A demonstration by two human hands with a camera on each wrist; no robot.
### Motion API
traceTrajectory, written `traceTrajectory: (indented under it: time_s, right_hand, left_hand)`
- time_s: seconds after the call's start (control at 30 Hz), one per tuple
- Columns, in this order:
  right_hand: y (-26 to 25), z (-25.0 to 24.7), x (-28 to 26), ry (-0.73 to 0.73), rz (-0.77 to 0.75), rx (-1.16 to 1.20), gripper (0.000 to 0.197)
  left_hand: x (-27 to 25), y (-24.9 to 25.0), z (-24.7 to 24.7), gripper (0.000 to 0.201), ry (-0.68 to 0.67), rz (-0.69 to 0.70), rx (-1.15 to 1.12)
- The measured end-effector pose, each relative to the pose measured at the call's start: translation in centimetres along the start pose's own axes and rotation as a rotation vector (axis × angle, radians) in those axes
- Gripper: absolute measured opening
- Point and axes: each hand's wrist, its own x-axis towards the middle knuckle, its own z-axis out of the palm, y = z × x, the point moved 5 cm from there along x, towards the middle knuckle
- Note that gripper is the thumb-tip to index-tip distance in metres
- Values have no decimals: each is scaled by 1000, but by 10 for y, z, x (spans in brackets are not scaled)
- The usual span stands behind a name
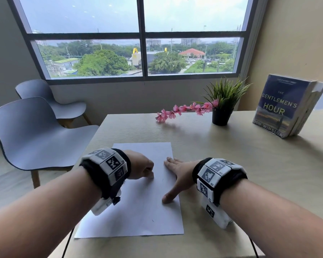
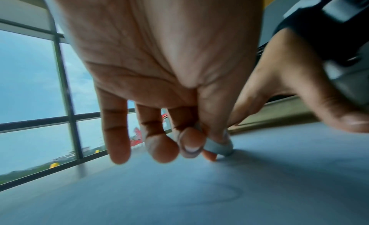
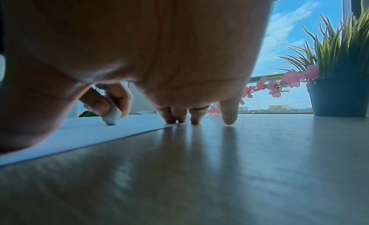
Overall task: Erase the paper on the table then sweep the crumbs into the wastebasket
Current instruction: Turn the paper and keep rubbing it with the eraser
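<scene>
A white sheet of paper (image 1: 138, 207) lies on the beige table (image 1: 241, 174), near its left front. My left hand (image 1: 141, 167) pinches a small white eraser (image 2: 218, 147) between thumb and fingers, and the eraser's tip touches the paper's upper middle. The same eraser (image 3: 112, 116) shows in the right wrist view, standing on the sheet. My right hand (image 1: 175, 175) lies flat with straight fingers on the paper's right edge, thumb spread onto the sheet. Faint pencil marks (image 2: 219, 195) remain on the paper. No wastebasket is in view.
A black pot with green grass and a pink flower sprig (image 1: 222, 107) stands at the back of the table. A stack of books (image 1: 287, 107) leans at the far right. Two grey chairs (image 1: 35, 131) stand left of the table, under the window.
</scene>
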Motion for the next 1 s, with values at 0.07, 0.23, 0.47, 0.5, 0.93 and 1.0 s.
traceTrajectory:
  time_s: [0.07,0.23,0.47,0.5,0.93,1.0]
  right_hand:
    - [0,0,0,2,3,1,129]
    - [0,0,0,-4,9,-2,129]
    - [0,0,1,-1,13,-14,129]
    - [0,-1,1,3,13,-11,129]
    - [-2,-3,-4,16,12,-7,127]
    - [-3,-2,-4,21,7,-3,127]
  left_hand:
    - [3,-8,-2,40,4,-52,-8]
    - [3,-9,0,36,28,-57,18]
    - [3,-20,4,38,-1,-81,-25]
    - [3,-21,4,37,6,-80,-18]
    - [-3,-12,9,34,33,-51,-8]
    - [-5,-8,11,33,31,-43,-12]
